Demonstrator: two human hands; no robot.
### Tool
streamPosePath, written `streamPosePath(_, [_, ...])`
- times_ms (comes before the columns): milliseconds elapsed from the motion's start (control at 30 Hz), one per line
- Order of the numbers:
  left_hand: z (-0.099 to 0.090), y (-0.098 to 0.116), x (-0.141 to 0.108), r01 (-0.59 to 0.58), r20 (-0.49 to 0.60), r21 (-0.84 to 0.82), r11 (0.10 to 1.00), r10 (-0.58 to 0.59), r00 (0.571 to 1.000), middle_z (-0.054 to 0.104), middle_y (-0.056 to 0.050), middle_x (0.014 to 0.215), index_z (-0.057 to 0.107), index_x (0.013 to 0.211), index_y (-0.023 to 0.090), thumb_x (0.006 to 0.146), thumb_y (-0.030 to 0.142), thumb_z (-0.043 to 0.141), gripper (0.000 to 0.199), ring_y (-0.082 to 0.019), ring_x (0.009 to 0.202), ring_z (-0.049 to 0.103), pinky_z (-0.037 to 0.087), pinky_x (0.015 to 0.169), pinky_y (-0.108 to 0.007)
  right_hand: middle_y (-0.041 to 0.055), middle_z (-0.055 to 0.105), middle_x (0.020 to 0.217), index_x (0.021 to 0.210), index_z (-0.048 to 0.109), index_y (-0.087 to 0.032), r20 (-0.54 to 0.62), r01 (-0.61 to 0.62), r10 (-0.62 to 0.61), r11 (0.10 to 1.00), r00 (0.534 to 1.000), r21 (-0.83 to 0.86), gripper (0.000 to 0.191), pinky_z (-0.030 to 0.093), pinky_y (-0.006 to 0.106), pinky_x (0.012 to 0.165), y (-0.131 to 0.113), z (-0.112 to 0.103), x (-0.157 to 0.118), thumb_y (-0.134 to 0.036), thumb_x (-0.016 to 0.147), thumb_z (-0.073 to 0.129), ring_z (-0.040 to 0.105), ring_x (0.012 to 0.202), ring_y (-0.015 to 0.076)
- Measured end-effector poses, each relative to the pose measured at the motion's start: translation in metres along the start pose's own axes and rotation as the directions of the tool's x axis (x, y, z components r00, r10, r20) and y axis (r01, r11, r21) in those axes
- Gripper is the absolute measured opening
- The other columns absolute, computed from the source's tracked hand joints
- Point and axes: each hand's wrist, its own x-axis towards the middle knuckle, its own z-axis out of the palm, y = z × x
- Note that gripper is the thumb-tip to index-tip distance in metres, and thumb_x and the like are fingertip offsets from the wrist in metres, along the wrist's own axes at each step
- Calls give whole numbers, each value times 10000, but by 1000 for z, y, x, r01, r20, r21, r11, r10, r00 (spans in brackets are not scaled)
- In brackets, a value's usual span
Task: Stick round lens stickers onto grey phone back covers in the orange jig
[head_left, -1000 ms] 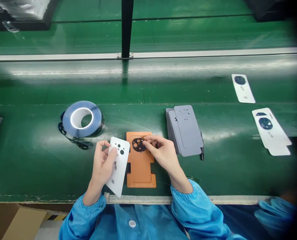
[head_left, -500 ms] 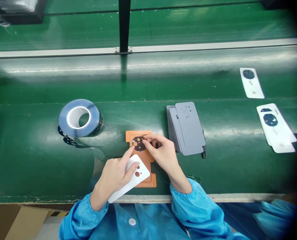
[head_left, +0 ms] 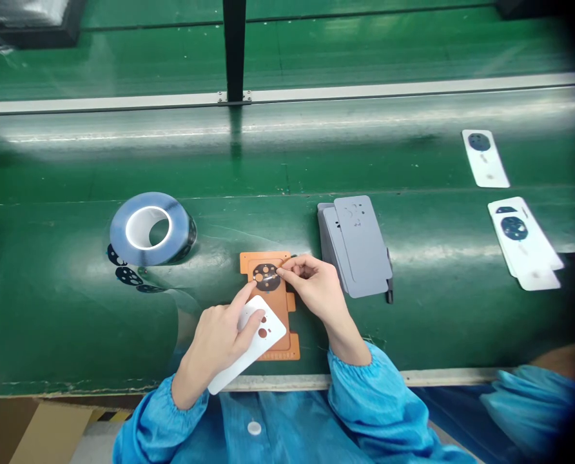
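An orange phone-shaped fixture [head_left: 278, 310] lies before me on the green bench. On its upper part is a round black sticker [head_left: 267, 283] with several holes. My right hand [head_left: 319, 293] pinches the sticker's right edge between thumb and index finger. My left hand [head_left: 214, 338] holds a white phone back panel [head_left: 276, 330] with camera holes, tilted over the fixture's lower left. The thumb lies across the panel, while the left index fingertip reaches to the sticker's lower left edge. The fingers under the panel are hidden.
A film roll [head_left: 118, 229] stands at left, black stickers [head_left: 129, 276] along its loose end. Grey phone-shaped panels [head_left: 365, 258] are stacked at right beside a black pen-like object [head_left: 389, 296]. White panels [head_left: 539, 280] with black discs lie farther right, near another person's sleeve [head_left: 529, 406].
The view has shifted slightly. Both hands keep nearly the same hold, and the sticker now shows a bright reflection. At the right edge, more of the other person's arm has come into view.
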Motion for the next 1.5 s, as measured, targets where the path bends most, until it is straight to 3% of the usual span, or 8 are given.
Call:
streamPosePath(567, [1, 3, -4, 12, -19, 2, 1000, -12, 1000, 735, -16, 692, 414, 1540, 250, 1025, 484, 382, 567, -229, 613, 702, 381, 585, -280, 23, 652, 761, 829, 719, -195, 86, 36, -33, 999, 996, -29, 182, 470, 326, 664, 0, -5, -1, -371, 794, 753, 586, 692, 170])
streamPosePath(867, [-3, -5, -11, 98, -80, -131, 987, -109, 991, 776, -60, 885, 561, 1385, 234, 1009, 434, 415, 450, -231, 709, 713, 422, 624, -285, 15, 640, 770, 880, 711, -192, 110, 54, -48, 997, 993, -48, 161, 491, 319, 681, 0, -9, -2, -346, 831, 706, 600, 709, 167])
streamPosePath(967, [-3, -6, -18, 133, -94, -288, 948, -167, 981, 743, -37, 798, 580, 1270, 206, 1016, 379, 393, 360, -196, 644, 673, 396, 573, -265, 31, 673, 804, 939, 716, -190, 80, 75, -72, 997, 994, -26, 196, 519, 333, 712, -5, -9, -12, -367, 859, 689, 623, 735, 177])
streamPosePath(1133, [-7, 3, -29, 63, -114, -654, 754, -181, 977, 673, 3, 688, 586, 1074, 193, 1008, 446, 442, 299, -137, 549, 577, 388, 520, -228, 84, 761, 1032, 1058, 753, -223, 237, 81, -108, 989, 966, 121, 257, 572, 382, 826, -22, -14, -36, -419, 932, 646, 710, 888, 218])
streamPosePath(1233, [-7, 15, -30, 29, -53, -864, 502, -147, 988, 681, -6, 730, 589, 1023, 182, 958, 478, 535, 307, -119, 557, 582, 423, 522, -215, 88, 734, 1220, 1163, 743, -255, 409, 178, -261, 957, 874, 231, 272, 540, 440, 1001, -32, -19, -46, -398, 963, 624, 671, 1163, 258])
streamPosePath(1333, [-1, 28, -29, 141, 139, -966, 217, -23, 990, 558, 41, 547, 595, 966, 164, 915, 498, 525, 345, -83, 365, 428, 333, 394, -204, 78, 666, 1368, 1264, 692, -276, 509, 318, -407, 913, 759, 256, 328, 426, 491, 1148, -41, -19, -54, -374, 953, 657, 548, 1353, 266])
streamPosePath(1433, [9, 39, -29, 261, 269, -962, 86, 108, 957, 457, 57, 444, 601, 890, 144, 901, 537, 445, 422, -80, 266, 311, 228, 316, -215, 89, 711, 1274, 1123, 715, -247, 501, 307, -422, 904, 755, 298, 242, 499, 475, 1074, -48, -14, -60, -370, 916, 710, 642, 1228, 262])
streamPosePath(1500, [15, 40, -31, 217, 228, -968, 128, 78, 971, 557, 7, 517, 617, 880, 132, 901, 534, 469, 429, -105, 334, 451, 324, 352, -223, 76, 764, 1050, 994, 721, -225, 466, 251, -384, 913, 797, 322, 194, 597, 421, 890, -53, -13, -60, -385, 885, 739, 731, 968, 236])
